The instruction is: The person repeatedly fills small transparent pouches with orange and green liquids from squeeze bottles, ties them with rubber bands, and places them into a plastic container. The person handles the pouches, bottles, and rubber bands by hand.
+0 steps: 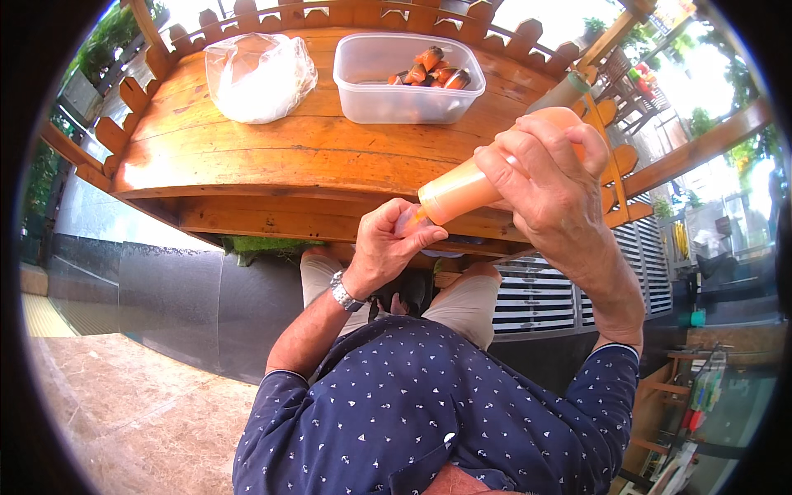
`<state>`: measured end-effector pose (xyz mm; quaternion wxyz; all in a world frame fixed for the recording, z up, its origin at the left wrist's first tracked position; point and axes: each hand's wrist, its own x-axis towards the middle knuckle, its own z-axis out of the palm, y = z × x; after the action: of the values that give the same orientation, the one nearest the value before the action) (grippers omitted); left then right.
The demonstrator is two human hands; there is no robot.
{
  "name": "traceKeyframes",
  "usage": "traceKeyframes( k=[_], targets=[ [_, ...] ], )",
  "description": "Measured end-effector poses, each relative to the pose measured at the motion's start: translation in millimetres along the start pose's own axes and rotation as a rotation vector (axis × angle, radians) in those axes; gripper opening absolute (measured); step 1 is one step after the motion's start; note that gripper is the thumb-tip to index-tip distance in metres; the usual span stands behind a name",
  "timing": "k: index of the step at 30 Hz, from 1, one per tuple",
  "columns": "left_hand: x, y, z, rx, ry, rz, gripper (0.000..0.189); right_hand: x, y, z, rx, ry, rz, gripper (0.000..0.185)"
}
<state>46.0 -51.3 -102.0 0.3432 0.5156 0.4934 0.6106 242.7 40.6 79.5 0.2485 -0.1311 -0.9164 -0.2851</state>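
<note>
My right hand [547,173] grips a plastic squeeze bottle [461,192] of orange sauce, tilted down to the left. The bottle's mouth points into a small clear plastic bag [409,221], pinched between the thumb and fingers of my left hand [387,244], with some orange at the bag's opening. Beyond my hands, a clear rectangular plastic tub [405,105] on the wooden table holds several small tied bags of orange-red sauce [442,71]. Left of the tub lies a larger clear plastic bag [263,77] with white contents.
The wooden table [247,158] has a picket-like railing [383,17] along its far side. A translucent bottle with a green base or cap [566,90] stands near the right side. My knees are close under the table's near edge.
</note>
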Motion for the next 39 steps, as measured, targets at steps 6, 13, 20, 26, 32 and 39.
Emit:
traceKeyframes(
  k=[6, 13, 20, 26, 32, 39],
  targets=[
    [-1, -1, 3, -0.095, 0.009, -0.014, 0.036, -2, -3, 3, 0.039, -0.01, 0.048, 0.026],
    [-1, 0, 3, -0.147, 0.115, 0.052, 0.031, -20, 2, 13, 0.342, -0.093, 0.293, 0.05],
    [-1, 5, -6, -0.13, 0.249, 0.191, 0.03, -78, 44, 61, 1.005, 0.165, 1.14, 0.04],
    [4, 8, -11, -0.036, 0.354, 0.364, 0.031, -148, 127, 119, 0.849, 0.496, 1.476, 0.041],
    [3, 11, -12, 0.04, 0.406, 0.393, 0.029, -181, 147, 146, 0.742, 0.521, 1.445, 0.057],
    [5, 10, -11, -0.006, 0.422, 0.38, 0.029, -181, 128, 133, 0.764, 0.464, 1.478, 0.077]
  ],
)
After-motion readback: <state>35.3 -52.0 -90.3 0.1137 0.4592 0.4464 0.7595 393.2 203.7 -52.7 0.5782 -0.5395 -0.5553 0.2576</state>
